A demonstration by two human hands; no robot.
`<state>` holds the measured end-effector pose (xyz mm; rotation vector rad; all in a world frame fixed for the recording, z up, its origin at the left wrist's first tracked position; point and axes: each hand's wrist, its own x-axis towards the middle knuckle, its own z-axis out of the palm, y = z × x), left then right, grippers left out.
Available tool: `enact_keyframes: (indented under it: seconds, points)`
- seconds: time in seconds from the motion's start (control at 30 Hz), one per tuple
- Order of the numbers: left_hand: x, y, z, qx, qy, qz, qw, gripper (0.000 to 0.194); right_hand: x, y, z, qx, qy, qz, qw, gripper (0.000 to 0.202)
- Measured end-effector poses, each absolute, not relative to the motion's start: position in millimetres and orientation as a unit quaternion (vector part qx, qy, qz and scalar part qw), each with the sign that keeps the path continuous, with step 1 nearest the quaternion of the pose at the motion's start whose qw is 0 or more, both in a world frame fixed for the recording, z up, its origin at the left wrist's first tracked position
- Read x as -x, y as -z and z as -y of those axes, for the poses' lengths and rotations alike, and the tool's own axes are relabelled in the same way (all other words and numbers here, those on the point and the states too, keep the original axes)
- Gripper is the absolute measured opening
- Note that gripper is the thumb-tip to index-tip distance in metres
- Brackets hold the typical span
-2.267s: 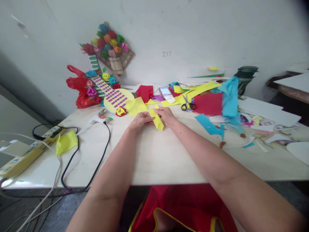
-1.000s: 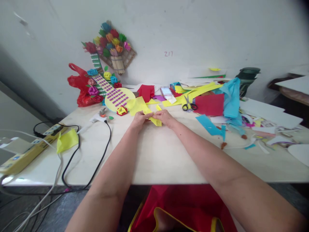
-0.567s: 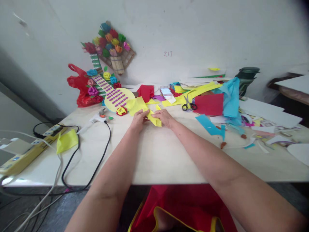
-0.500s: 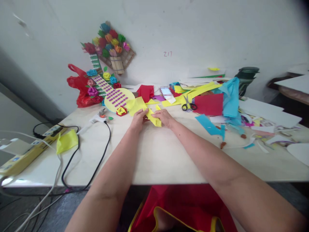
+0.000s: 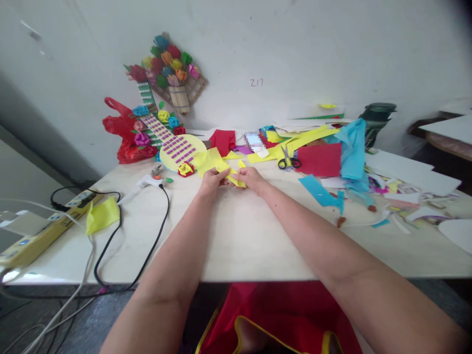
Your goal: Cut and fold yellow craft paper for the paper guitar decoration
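Observation:
A small folded piece of yellow paper [image 5: 237,182] is pinched between my two hands above the middle of the white table. My left hand [image 5: 214,181] grips its left part, thumb on top. On its right side my right hand [image 5: 251,179] closes thumb and fingers on the edge. Just behind my left hand lies a larger yellow sheet [image 5: 208,160], beside a round yellow board with purple strips [image 5: 181,150]. A red and yellow paper flower [image 5: 185,169] rests at the board's front edge.
Black-handled scissors [image 5: 289,161] lie behind and right of my hands, near red paper [image 5: 319,160] and blue paper [image 5: 321,191]. Paper scraps cover the right side. On the left are a glue gun [image 5: 149,181], black cable and yellow power strip [image 5: 47,233].
My hands have drawn slightly closer together. My left thumb has moved right over the yellow paper, and less of the paper shows between my fingers.

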<state>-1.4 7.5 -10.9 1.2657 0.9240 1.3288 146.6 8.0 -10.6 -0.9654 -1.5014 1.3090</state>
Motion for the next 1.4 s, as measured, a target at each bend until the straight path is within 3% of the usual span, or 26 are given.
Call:
enact_keyframes:
  seconds: [0.5,0.7,1.4]
  points:
    - [6.0,6.4,-5.7,-0.525,-0.547,-0.402,0.514,0.037,-156.1,6.9,-15.4,0.434,-0.515,0.511,0.534,0.023]
    - [4.0,8.3,-6.0,-0.522,-0.55,-0.392,0.521,0.039,-154.8,9.4,-15.9,0.402,-0.588,0.49,0.502,0.025]
    - [20.4,8.0,-5.9,-0.547,-0.471,-0.362,0.59,0.027,-157.6,14.0,-21.4,0.38,-0.584,0.512,0.502,0.025]
